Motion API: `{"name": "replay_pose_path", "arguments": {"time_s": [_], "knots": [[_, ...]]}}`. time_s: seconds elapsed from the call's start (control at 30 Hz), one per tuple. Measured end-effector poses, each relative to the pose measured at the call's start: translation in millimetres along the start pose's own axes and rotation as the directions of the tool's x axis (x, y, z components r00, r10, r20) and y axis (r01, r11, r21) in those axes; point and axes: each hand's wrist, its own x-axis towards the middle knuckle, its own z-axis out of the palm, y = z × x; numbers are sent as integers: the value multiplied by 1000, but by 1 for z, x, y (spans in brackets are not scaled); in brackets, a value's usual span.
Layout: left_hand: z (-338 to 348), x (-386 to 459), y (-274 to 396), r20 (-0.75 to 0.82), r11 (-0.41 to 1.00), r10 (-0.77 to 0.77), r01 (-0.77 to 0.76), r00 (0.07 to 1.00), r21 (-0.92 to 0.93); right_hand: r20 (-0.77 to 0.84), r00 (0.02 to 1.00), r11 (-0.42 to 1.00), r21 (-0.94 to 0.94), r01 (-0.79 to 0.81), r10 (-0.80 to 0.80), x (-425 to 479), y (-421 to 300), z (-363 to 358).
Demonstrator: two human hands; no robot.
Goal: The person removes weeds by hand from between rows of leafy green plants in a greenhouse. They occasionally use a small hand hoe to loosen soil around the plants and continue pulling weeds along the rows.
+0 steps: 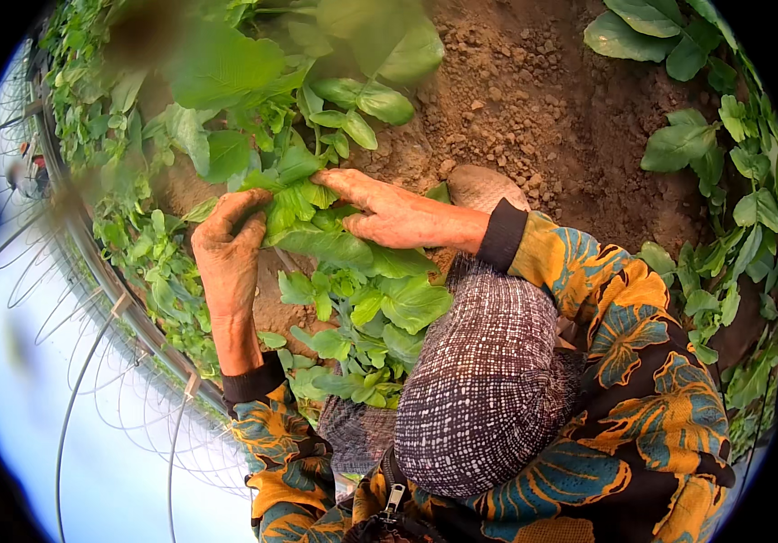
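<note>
My left hand [229, 251] is at the left of a leafy green plant [301, 203], thumb and fingers closing on its leaf edges. From the right, my right hand [396, 214] reaches over the same plant, with its fingertips at the young central leaves. Both hands are soiled. Broad leaves [335, 248] spread just below the fingers and partly hide what the fingertips grip. My knee in patterned dark trousers [484, 380] is bent beneath my right arm, and a shoe [487, 186] rests on the soil behind my right wrist.
Bare crumbly soil [525, 102] lies between the plant rows. More leafy plants [755, 210] grow along the right, and others [151, 271] at the left. Large blurred leaves [226, 64] are close at the top. A greenhouse frame [124, 309] of metal hoops stands at the left, with a person far off beside it.
</note>
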Motion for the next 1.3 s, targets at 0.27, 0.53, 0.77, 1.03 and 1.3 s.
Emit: {"name": "replay_pose_path", "arguments": {"time_s": [0.27,0.53,0.77,1.03,1.3], "knots": [[-3,5,-1,6,994,-111,111,994,8,-94,993,998,3,67,-66,-13,-5,-10],[-12,4,-12,11,994,-110,110,994,5,-684,668,442,-716,-540,-293,-99,79,-135],[-9,8,-18,49,995,-97,97,994,1,-773,540,349,-633,-691,-333,-83,121,-161],[-13,7,-13,30,987,-141,143,990,-68,-500,807,299,-859,-415,-315,-80,118,-111],[-16,14,-15,50,989,-145,144,988,27,-744,663,870,-378,-316,-83,-65,98,-86]]}}
